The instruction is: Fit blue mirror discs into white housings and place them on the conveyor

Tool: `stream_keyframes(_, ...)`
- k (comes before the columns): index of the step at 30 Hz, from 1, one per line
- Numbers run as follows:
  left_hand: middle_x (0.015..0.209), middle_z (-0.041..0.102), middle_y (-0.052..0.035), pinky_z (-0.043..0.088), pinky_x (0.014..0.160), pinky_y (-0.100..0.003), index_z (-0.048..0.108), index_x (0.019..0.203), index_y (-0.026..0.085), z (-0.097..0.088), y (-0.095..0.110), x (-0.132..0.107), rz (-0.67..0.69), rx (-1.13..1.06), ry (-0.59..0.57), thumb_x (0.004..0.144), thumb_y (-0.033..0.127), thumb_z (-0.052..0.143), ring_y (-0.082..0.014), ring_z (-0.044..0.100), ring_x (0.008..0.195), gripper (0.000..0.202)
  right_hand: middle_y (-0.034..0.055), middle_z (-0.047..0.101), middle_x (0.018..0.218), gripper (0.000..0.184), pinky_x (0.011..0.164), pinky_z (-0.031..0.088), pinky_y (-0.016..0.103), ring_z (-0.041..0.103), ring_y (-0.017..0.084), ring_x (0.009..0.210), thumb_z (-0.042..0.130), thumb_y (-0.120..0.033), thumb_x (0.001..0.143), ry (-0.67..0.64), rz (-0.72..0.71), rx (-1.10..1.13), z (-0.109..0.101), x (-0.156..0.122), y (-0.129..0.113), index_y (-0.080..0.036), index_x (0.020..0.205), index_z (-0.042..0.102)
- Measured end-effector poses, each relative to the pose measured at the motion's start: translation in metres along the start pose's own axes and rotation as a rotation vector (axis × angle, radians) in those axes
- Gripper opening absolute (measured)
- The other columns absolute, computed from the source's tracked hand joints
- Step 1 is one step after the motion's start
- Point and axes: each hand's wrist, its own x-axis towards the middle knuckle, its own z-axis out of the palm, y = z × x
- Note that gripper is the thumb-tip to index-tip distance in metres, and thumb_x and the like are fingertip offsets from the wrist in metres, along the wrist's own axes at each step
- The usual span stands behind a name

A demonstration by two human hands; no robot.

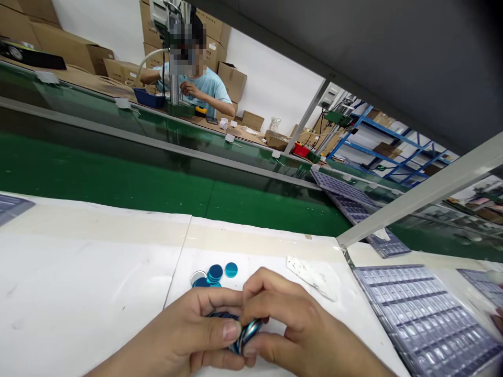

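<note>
My left hand (200, 330) is closed around a stack of shiny blue metal discs (251, 331), low in the middle of the head view. The fingers of my right hand (288, 319) are closed on the discs at the stack's right end. Both hands meet there, so much of the stack is hidden. Just beyond them, several loose blue discs (216, 273) lie in a small pile on the white table (118, 283). One blue disc (231, 270) lies apart, and a silver-rimmed disc (198, 276) rests at the pile's left.
A crumpled white cloth or paper (312, 277) lies beyond my right hand. Compartmented plastic trays (428, 309) are at right, with more trays (353, 204) behind a slanting metal post (416, 193). A green conveyor belt (157, 180) runs past the table; a co-worker (212, 89) sits across it.
</note>
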Motion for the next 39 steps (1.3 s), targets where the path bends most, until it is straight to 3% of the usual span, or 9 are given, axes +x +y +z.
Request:
stream_keyframes(4,0.084,0.076,-0.0077,0.058,0.074,-0.028,0.080,0.101,0.016,0.002,0.000,-0.001,0.003,-0.049,0.043,0.070,0.030,0.089,-0.0195,0.071,0.075,0.035,0.0055,0.052,0.120,0.030,0.090,0.052,0.030,0.058,0.020,0.103,0.070,-0.033,0.092,0.040,-0.011,-0.046,0.002,0.003,0.002,-0.037,0.122,0.071)
stream_keyframes(7,0.077,0.074,-0.0067,0.057,0.071,-0.026,0.080,0.087,0.015,0.000,-0.006,0.001,0.065,-0.060,0.073,0.069,0.031,0.089,-0.0195,0.070,0.075,0.026,0.0069,0.047,0.140,0.038,0.105,0.045,0.037,0.047,0.025,0.127,0.059,-0.038,0.099,-0.012,0.009,-0.075,0.001,0.006,-0.002,-0.040,0.137,0.060)
stream_keyframes(13,0.084,0.075,-0.0078,0.057,0.068,-0.022,0.081,0.089,0.014,0.000,-0.011,0.005,0.131,-0.088,0.132,0.072,0.029,0.087,-0.0168,0.070,0.075,0.024,0.0025,0.047,0.152,0.046,0.117,0.033,0.038,0.041,0.023,0.141,0.040,-0.051,0.104,-0.012,-0.048,0.095,0.011,0.012,0.003,-0.041,0.149,0.045)
stream_keyframes(21,0.095,0.078,-0.0074,0.063,0.073,-0.025,0.081,0.093,0.018,0.000,-0.007,0.001,0.201,-0.155,0.338,0.064,0.027,0.093,-0.0201,0.074,0.082,0.032,0.0052,0.064,0.129,0.046,0.097,0.050,0.035,0.063,0.022,0.113,0.056,-0.050,0.099,0.320,-0.013,0.355,0.039,0.018,0.035,-0.036,0.143,0.052)
stream_keyframes(24,0.094,0.078,-0.0061,0.063,0.073,-0.021,0.080,0.097,0.021,-0.010,0.003,0.002,0.319,-0.161,0.459,0.072,0.023,0.087,-0.0173,0.074,0.079,0.026,0.0035,0.069,0.096,0.024,0.079,0.051,0.029,0.065,0.018,0.088,0.054,-0.037,0.099,0.407,0.068,0.175,0.031,0.022,0.029,-0.025,0.113,0.069)
stream_keyframes(27,0.106,0.077,-0.0041,0.063,0.074,-0.019,0.078,0.101,0.023,-0.018,0.016,0.001,0.451,-0.166,0.605,0.082,0.020,0.078,-0.0168,0.074,0.086,0.019,0.0005,0.068,0.085,0.014,0.073,0.047,0.026,0.063,0.016,0.078,0.060,-0.022,0.093,0.184,0.236,-0.126,0.024,0.024,0.017,-0.023,0.084,0.072)
stream_keyframes(30,0.112,0.076,-0.0031,0.064,0.073,-0.017,0.079,0.100,0.023,-0.020,0.024,0.001,0.507,-0.181,0.638,0.086,0.018,0.073,-0.0159,0.075,0.085,0.016,0.0014,0.071,0.096,0.014,0.080,0.048,0.031,0.065,0.021,0.088,0.073,-0.024,0.082,-0.028,0.402,-0.308,0.028,0.024,0.007,-0.025,0.096,0.072)
stream_keyframes(34,0.108,0.078,-0.0035,0.065,0.074,-0.019,0.078,0.102,0.023,-0.019,0.025,0.002,0.511,-0.212,0.636,0.088,0.018,0.069,-0.0184,0.076,0.089,0.018,0.0070,0.072,0.099,0.015,0.080,0.049,0.037,0.068,0.028,0.091,0.071,-0.024,0.081,-0.163,0.561,-0.467,0.040,0.026,0.007,-0.020,0.095,0.067)
stream_keyframes(39,0.120,0.075,-0.0113,0.063,0.090,-0.029,0.077,0.108,0.018,-0.020,0.023,0.004,0.503,-0.291,0.581,0.092,0.018,0.063,-0.0278,0.070,0.114,0.021,0.0051,0.074,0.096,0.017,0.075,0.047,0.034,0.069,0.028,0.087,0.065,-0.026,0.080,-0.148,0.492,-0.473,0.041,0.021,0.016,-0.024,0.097,0.066)
